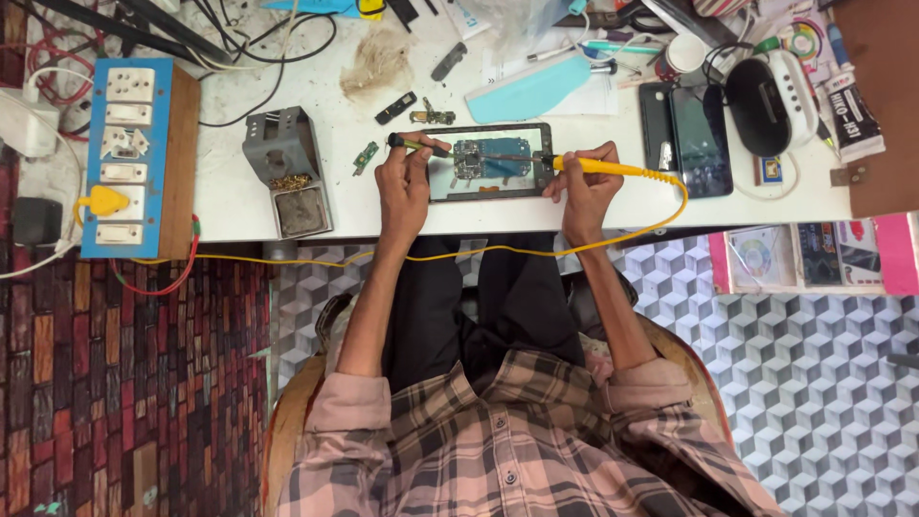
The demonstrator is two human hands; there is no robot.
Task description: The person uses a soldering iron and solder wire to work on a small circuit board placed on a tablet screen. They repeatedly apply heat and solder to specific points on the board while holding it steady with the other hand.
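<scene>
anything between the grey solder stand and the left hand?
Head view: a small green circuit board lies on the white table between grey solder stand and left hand.

The right hand covers the rear of the yellow soldering iron, and its tip over the opened phone is too thin to see if it touches. The left hand hides part of a dark tool, perhaps tweezers. At twelve o'clock the cables are cut by the edge. At three o'clock the brown board leaves the picture.
</scene>
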